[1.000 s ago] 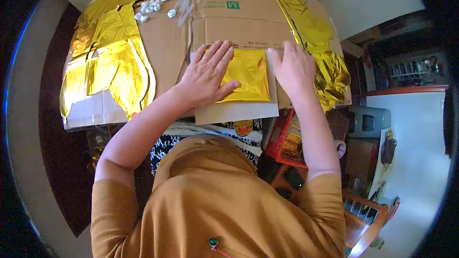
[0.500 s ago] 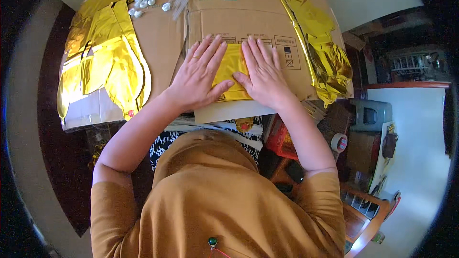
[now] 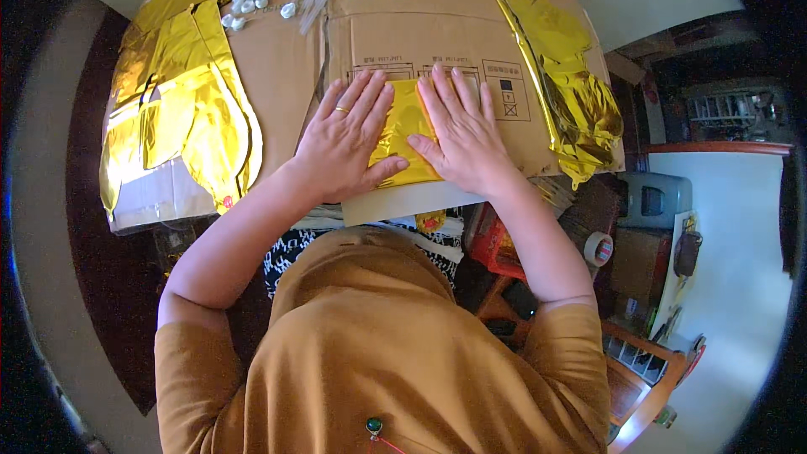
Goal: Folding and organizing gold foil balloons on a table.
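A folded piece of shiny gold foil (image 3: 403, 122) lies on the cardboard in front of me, with a white sheet (image 3: 412, 201) showing under its near edge. My left hand (image 3: 346, 139), a ring on one finger, rests flat along the foil's left side. Along the right side lies my right hand (image 3: 467, 136), fingers stretched out and thumb across the foil. Both palms face down and grip nothing. Parts of the foil's side edges are hidden beneath the hands.
Flat gold foil balloons (image 3: 181, 101) cover the cardboard's (image 3: 471, 34) left side, and a gold foil stack (image 3: 555, 76) its right. White coiled bundles (image 3: 252, 2) and clear thin tubes (image 3: 314, 0) lie at the back. Low on the right are a red basket (image 3: 496, 244) and a tape roll (image 3: 598, 249).
Both hands have slid slightly toward me, still flat on the foil. A bit more of the foil's surface shows between them.
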The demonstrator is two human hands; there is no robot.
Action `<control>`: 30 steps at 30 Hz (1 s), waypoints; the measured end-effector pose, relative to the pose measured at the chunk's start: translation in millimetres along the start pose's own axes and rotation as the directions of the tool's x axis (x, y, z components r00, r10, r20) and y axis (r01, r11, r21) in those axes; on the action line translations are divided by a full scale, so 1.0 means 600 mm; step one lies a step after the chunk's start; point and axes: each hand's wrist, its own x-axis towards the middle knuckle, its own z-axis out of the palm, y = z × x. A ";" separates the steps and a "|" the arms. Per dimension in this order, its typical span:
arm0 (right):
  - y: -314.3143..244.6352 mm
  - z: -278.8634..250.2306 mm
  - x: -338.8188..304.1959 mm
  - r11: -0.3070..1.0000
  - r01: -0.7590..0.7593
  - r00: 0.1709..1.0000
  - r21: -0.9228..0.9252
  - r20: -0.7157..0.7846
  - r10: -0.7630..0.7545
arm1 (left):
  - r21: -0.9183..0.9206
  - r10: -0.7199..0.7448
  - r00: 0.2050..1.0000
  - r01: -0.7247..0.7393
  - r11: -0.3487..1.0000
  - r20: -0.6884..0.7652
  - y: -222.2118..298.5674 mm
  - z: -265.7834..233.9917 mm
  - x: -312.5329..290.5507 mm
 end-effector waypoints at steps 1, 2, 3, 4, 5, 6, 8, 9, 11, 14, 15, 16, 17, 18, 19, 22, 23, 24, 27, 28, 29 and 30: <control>-0.001 -0.001 0.000 1.000 0.000 1.000 0.000 -0.004 0.000 | -0.009 -0.006 1.000 0.006 1.000 0.006 0.000 0.000 -0.002; -0.001 -0.001 -0.002 1.000 0.000 1.000 0.001 -0.006 0.000 | -0.020 -0.011 1.000 0.011 1.000 -0.007 0.002 -0.001 -0.004; -0.001 0.000 -0.003 1.000 0.000 1.000 0.002 -0.009 0.000 | -0.031 -0.016 1.000 0.016 0.999 -0.020 0.003 -0.002 -0.005; 0.001 0.001 -0.003 1.000 0.004 1.000 0.001 -0.012 -0.004 | -0.042 -0.022 0.999 0.020 0.999 -0.033 0.004 -0.002 -0.006; 0.003 0.003 -0.003 1.000 0.011 1.000 0.002 -0.015 -0.011 | -0.042 -0.023 0.999 0.022 0.999 -0.024 0.004 -0.004 -0.007; 0.005 0.005 -0.003 1.000 0.018 1.000 0.003 -0.017 -0.018 | -0.041 -0.024 1.000 0.023 0.999 -0.015 0.003 -0.006 -0.008; 0.004 -0.002 -0.004 1.000 0.002 1.000 -0.008 0.024 -0.002 | -0.033 -0.024 1.000 0.024 0.999 0.005 0.004 -0.009 -0.009; 0.004 -0.006 -0.005 1.000 -0.006 0.999 -0.015 0.045 0.007 | -0.025 -0.023 1.000 0.024 0.999 0.016 0.005 -0.010 -0.009; 0.003 -0.010 -0.007 0.999 -0.017 0.998 -0.051 0.060 0.020 | -0.016 -0.024 0.999 0.024 1.000 0.030 0.007 -0.012 -0.012; 0.002 -0.011 -0.006 0.997 -0.020 0.997 -0.074 0.070 0.025 | -0.020 -0.032 0.999 0.032 0.999 0.033 0.007 -0.015 -0.019; 0.002 -0.011 -0.005 0.997 -0.016 0.997 -0.076 0.071 0.021 | -0.028 -0.036 0.999 0.037 0.999 0.030 0.006 -0.015 -0.021; 0.002 -0.010 -0.005 0.998 -0.009 0.999 -0.070 0.053 0.013 | -0.035 -0.041 0.999 0.042 0.999 0.026 0.004 -0.017 -0.024; 0.002 -0.006 -0.006 0.998 0.001 0.999 -0.061 0.033 0.001 | -0.062 -0.100 0.995 0.101 0.993 0.013 0.002 -0.020 -0.028; 0.003 -0.004 -0.006 0.999 0.012 1.000 -0.053 0.013 -0.011 | -0.089 -0.160 0.987 0.160 0.983 0.001 -0.001 -0.026 -0.032; 0.003 -0.005 -0.004 0.999 0.013 1.000 -0.051 0.011 -0.013 | -0.117 -0.219 0.976 0.217 0.969 -0.011 -0.004 -0.032 -0.037; 0.004 -0.005 -0.006 0.998 0.008 1.000 -0.061 0.013 -0.007 | -0.075 -0.320 0.948 0.318 0.945 -0.005 -0.006 -0.048 -0.051; 0.004 -0.005 -0.006 0.999 0.003 1.000 -0.052 0.002 -0.002 | -0.064 -0.345 0.939 0.344 0.937 -0.007 -0.001 -0.053 -0.056; 0.004 -0.004 -0.007 0.999 -0.005 1.000 -0.043 -0.009 0.005 | -0.086 -0.340 0.940 0.340 0.936 0.023 0.015 -0.065 -0.050; 0.015 0.002 -0.007 0.994 -0.019 0.995 0.105 -0.099 0.029 | -0.179 -0.217 0.975 0.206 0.962 -0.040 0.037 -0.044 -0.018; 0.020 0.001 -0.009 0.985 -0.020 0.990 0.172 -0.137 0.044 | -0.169 -0.182 0.981 0.169 0.971 -0.065 0.042 -0.038 0.000; 0.023 -0.001 -0.013 0.957 -0.020 0.978 0.288 -0.195 0.079 | -0.160 -0.149 0.985 0.134 0.978 -0.089 0.044 -0.031 0.022; 0.026 -0.006 -0.020 0.918 -0.016 0.960 0.396 -0.250 0.124 | -0.152 -0.110 0.987 0.092 0.984 -0.115 0.044 -0.024 0.037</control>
